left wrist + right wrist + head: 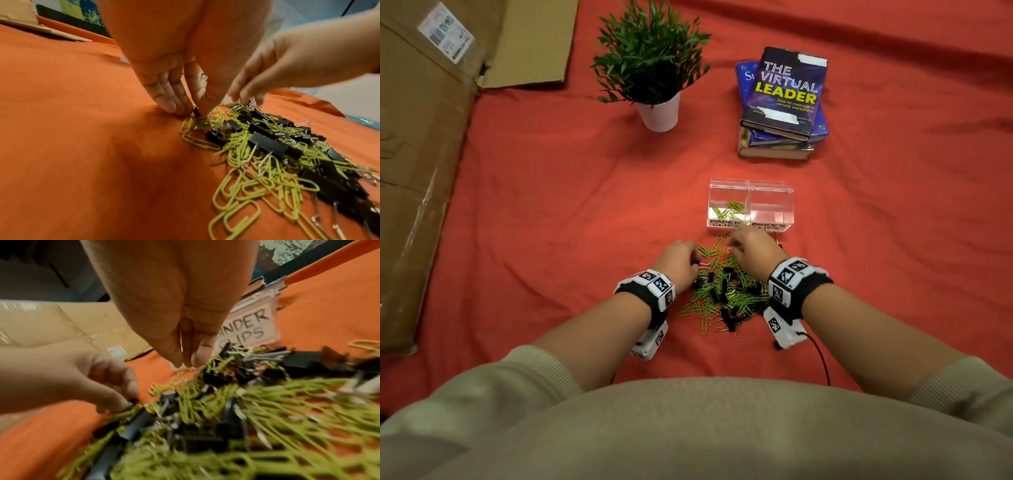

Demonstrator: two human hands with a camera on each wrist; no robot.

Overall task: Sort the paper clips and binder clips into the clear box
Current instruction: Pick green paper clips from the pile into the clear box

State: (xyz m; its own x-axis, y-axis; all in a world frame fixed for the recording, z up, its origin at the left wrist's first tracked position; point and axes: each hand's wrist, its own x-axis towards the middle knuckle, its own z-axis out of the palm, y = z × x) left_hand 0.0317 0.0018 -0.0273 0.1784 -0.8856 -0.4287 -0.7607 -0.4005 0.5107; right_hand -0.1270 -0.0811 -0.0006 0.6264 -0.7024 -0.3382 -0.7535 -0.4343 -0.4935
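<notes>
Currently left hand pinches a small black binder clip at the pile's left edge; divided clear plastic box lies ahead-right, nearer right hand, grip unclear.

The clear box stands on the cloth-covered table and serves as landmark. Just before it lies the mixed pile of paper clips and binder clips. A few paper clips lie in its left compartment. Behind it to the right sits a stack of books; behind it to the left, a potted plant. Far to its left lies a cardboard box.
</notes>
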